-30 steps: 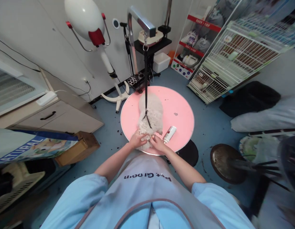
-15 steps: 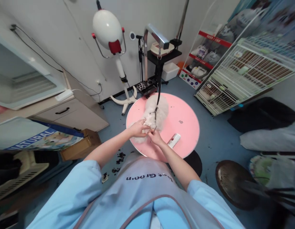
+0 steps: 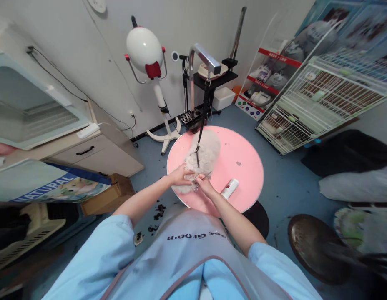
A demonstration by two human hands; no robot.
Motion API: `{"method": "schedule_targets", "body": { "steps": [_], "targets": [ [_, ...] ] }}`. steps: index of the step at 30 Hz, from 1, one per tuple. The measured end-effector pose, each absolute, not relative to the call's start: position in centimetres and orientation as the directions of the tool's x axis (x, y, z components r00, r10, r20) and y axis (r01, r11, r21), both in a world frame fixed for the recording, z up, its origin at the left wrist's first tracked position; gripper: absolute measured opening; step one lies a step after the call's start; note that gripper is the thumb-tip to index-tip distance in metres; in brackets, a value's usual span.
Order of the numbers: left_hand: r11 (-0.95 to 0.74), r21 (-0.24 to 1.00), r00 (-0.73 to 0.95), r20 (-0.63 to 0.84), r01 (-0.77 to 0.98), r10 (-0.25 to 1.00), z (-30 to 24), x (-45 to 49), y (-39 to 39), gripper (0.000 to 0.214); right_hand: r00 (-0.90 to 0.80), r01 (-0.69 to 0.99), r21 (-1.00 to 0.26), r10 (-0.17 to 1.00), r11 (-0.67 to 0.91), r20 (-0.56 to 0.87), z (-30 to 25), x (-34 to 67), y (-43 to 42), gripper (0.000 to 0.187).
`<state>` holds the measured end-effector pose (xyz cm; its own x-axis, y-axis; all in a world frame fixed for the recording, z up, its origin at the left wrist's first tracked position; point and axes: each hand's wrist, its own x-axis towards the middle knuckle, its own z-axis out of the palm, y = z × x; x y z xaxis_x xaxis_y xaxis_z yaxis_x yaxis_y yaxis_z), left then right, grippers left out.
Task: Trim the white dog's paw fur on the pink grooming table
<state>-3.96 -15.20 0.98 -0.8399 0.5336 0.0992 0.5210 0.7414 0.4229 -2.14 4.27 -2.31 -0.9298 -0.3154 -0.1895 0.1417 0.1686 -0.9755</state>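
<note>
A fluffy white dog (image 3: 209, 146) is on a round pink grooming table (image 3: 246, 166), with a black grooming loop (image 3: 202, 129) running up from its neck. My left hand (image 3: 180, 175) is closed around the side of the dog's head, fingers in the fur. Close beside it, my right hand (image 3: 205, 184) grips small metal scissors (image 3: 196, 188); a ring handle shows below the fingers and a thin end sticks out above. The dog's face is mostly hidden by my hands. A white bottle (image 3: 230, 188) with red print lies near my right wrist.
A metal grooming arm (image 3: 206, 58) rises behind the table, beside a tool holder (image 3: 192, 118). A white stand dryer (image 3: 145, 52) stands back left. Wire cages (image 3: 318, 98) are at the right, a round stool (image 3: 315, 246) at lower right. Dark hair clumps (image 3: 160, 211) lie on the floor.
The view has tilted slightly upward, so the table sits lower. Both hands remain at the dog's head. My right hand has turned, and the scissors' ring handle now shows below it.
</note>
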Motion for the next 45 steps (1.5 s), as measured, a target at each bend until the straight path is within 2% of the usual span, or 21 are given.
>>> {"method": "schedule_targets", "body": {
  "steps": [4,9,13,16,18,24,30,35,40,45],
  "targets": [
    [0.750,0.389,-0.839,0.142,0.535,0.525,-0.9,-4.2,-14.5,0.048,-0.927,0.154,-0.964,-0.305,0.219,-0.217,-3.2,-2.5,4.3,0.027],
    [0.740,0.370,-0.822,0.144,0.562,0.552,-1.8,-5.2,-13.7,0.053,-0.950,0.107,-0.945,-0.249,0.308,-0.189,-3.8,-3.2,4.8,0.013],
    [0.749,0.397,-0.839,0.121,0.531,0.531,-2.4,-5.3,-13.1,0.058,-0.962,0.056,-0.912,-0.224,0.406,-0.158,-3.9,-3.5,5.2,0.011],
    [0.752,0.421,-0.852,0.114,0.507,0.511,-2.5,-5.3,-12.9,0.058,-0.960,0.026,-0.891,-0.236,0.453,-0.148,-3.7,-3.7,5.3,0.017],
    [0.763,0.429,-0.864,0.098,0.484,0.493,-2.5,-5.2,-12.8,0.057,-0.958,0.010,-0.886,-0.250,0.464,-0.141,-3.5,-3.8,5.3,0.020],
    [0.790,0.429,-0.889,0.074,0.438,0.452,-2.5,-5.0,-12.5,0.057,-0.938,-0.027,-0.901,-0.323,0.433,-0.127,-3.0,-3.4,5.9,0.014],
    [0.789,0.420,-0.885,0.088,0.449,0.457,-2.4,-4.5,-12.3,0.057,-0.937,-0.036,-0.891,-0.326,0.452,-0.127,-3.0,-3.4,6.1,0.005],
    [0.798,0.388,-0.877,0.060,0.461,0.477,-2.3,-4.5,-12.6,0.058,-0.921,-0.057,-0.869,-0.362,0.492,-0.145,-3.5,-3.8,5.1,0.011],
    [0.805,0.376,-0.879,0.055,0.458,0.474,-2.3,-4.5,-13.1,0.058,-0.914,-0.031,-0.854,-0.360,0.519,-0.186,-4.4,-3.5,5.0,0.026],
    [0.794,0.389,-0.874,0.068,0.468,0.481,-2.1,-4.3,-13.1,0.060,-0.932,-0.007,-0.843,-0.310,0.538,-0.190,-4.6,-3.1,5.2,0.020]
  ]
}}
